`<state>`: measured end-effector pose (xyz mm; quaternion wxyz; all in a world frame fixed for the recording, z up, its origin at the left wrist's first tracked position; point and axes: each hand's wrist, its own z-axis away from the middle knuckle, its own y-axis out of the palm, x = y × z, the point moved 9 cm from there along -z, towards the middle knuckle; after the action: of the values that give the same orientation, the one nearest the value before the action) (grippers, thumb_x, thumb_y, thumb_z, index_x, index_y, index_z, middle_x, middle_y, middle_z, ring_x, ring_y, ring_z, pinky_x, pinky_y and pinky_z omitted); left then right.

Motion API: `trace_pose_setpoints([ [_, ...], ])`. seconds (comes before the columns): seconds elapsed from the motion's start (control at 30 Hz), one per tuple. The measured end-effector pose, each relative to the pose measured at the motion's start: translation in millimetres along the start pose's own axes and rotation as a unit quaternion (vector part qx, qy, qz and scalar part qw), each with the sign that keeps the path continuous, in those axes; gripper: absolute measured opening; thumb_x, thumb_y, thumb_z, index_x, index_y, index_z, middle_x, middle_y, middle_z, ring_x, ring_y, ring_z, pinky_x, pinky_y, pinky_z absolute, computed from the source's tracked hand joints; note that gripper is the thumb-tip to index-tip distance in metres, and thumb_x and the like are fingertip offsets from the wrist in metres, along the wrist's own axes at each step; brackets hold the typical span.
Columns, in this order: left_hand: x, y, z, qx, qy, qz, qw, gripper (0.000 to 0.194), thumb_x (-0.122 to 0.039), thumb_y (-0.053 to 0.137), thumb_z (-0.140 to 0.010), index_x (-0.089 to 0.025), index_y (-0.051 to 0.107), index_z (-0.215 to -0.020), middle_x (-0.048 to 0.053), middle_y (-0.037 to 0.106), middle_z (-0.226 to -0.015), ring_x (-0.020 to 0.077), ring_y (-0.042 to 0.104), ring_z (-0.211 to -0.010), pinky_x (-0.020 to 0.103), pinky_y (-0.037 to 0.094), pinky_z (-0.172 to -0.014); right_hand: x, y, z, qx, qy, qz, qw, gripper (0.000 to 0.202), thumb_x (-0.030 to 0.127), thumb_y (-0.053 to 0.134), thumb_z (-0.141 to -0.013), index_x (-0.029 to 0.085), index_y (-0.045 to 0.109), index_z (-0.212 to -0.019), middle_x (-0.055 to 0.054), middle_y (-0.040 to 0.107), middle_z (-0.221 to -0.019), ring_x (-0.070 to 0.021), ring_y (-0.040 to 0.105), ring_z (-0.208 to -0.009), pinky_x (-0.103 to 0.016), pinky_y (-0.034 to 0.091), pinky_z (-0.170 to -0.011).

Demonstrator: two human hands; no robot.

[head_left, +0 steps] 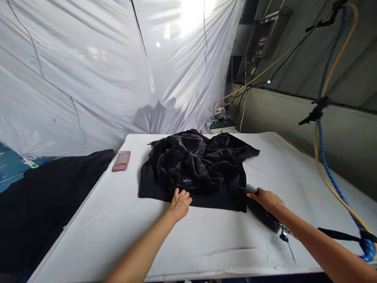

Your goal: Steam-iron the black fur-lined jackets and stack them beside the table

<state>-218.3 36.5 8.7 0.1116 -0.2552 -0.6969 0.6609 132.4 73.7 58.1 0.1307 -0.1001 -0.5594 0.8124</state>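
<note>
On the white-covered table lies a black garment (203, 157), bunched up, with its plush inner side showing and a "GUESS" label upside down near its lower edge. My left hand (180, 202) pinches the near edge of the garment just below the label, fingers curled. At the garment's right corner, my right hand (268, 199) is closed around the handle of a steam iron (265, 217). The iron's dark sole points toward the garment and its tip is beside the hem. My hand and forearm hide part of the iron.
A blue hose with a yellow cord (321, 149) hangs at the right. Dark cloth (59, 196) is piled left of the table (112, 236). A pixelated reddish item (121, 162) lies near the left edge. White sheeting (103, 70) hangs behind; a machine (220, 116) stands at the back.
</note>
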Motion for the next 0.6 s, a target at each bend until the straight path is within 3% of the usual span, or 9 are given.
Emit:
trace_pose_setpoints([
  [0.2,-23,0.6,-16,0.011,0.009,0.01,1.0,0.019,-0.022,0.059,-0.071,-0.021,0.051,-0.089,0.001,0.053,-0.094,0.0181,0.044,-0.097,0.045,0.019,-0.098,-87,-24,-48,-0.055,0.124,-0.106,0.985,0.071,0.078,0.034,-0.063,0.021,0.054,-0.101,-0.021,0.061,-0.095,-0.038,0.058,-0.087,-0.045,0.043,-0.062],
  [0.3,-34,6.4,-26,0.015,0.002,0.013,1.0,0.022,-0.02,0.058,-0.072,-0.021,0.05,-0.092,0.001,0.054,-0.095,0.0176,0.045,-0.097,0.044,0.018,-0.098,-120,-40,-69,-0.108,0.176,-0.157,0.966,0.068,0.071,0.04,-0.066,0.022,0.048,-0.113,-0.026,0.057,-0.101,-0.0411,0.055,-0.093,-0.048,0.041,-0.064],
  [0.37,-38,9.4,-30,0.01,-0.007,0.008,1.0,0.023,-0.016,0.057,-0.072,-0.021,0.051,-0.093,0.001,0.055,-0.094,0.0174,0.046,-0.095,0.044,0.019,-0.098,-130,-56,-80,-0.159,0.199,-0.147,0.956,0.06,0.061,0.047,-0.07,0.023,0.047,-0.116,-0.028,0.051,-0.111,-0.0422,0.049,-0.103,-0.05,0.04,-0.069],
  [0.47,-41,11.4,-33,-0.002,-0.03,-0.007,1.0,0.024,-0.013,0.055,-0.071,-0.021,0.052,-0.093,0.002,0.056,-0.093,0.0179,0.047,-0.093,0.044,0.021,-0.096,-107,-85,-103,-0.231,0.141,-0.115,0.956,0.042,0.042,0.05,-0.076,0.022,0.052,-0.112,-0.024,0.044,-0.122,-0.0406,0.036,-0.117,-0.051,0.036,-0.083],
  [0.53,-42,11.5,-34,-0.01,-0.047,-0.017,0.999,0.023,-0.014,0.055,-0.071,-0.021,0.053,-0.093,0.002,0.057,-0.093,0.0182,0.048,-0.093,0.044,0.022,-0.095,-72,-92,-124,-0.218,0.053,-0.155,0.962,0.034,0.036,0.049,-0.078,0.02,0.054,-0.107,-0.021,0.047,-0.119,-0.0369,0.036,-0.118,-0.05,0.034,-0.09],
  [0.6,-44,11.0,-35,-0.017,-0.064,-0.025,0.998,0.023,-0.017,0.056,-0.072,-0.021,0.053,-0.095,0.002,0.056,-0.094,0.0185,0.047,-0.093,0.044,0.023,-0.093,-36,-84,-144,-0.162,0.005,-0.248,0.955,0.034,0.041,0.048,-0.078,0.017,0.055,-0.101,-0.019,0.055,-0.106,-0.0333,0.047,-0.109,-0.049,0.038,-0.089],
])
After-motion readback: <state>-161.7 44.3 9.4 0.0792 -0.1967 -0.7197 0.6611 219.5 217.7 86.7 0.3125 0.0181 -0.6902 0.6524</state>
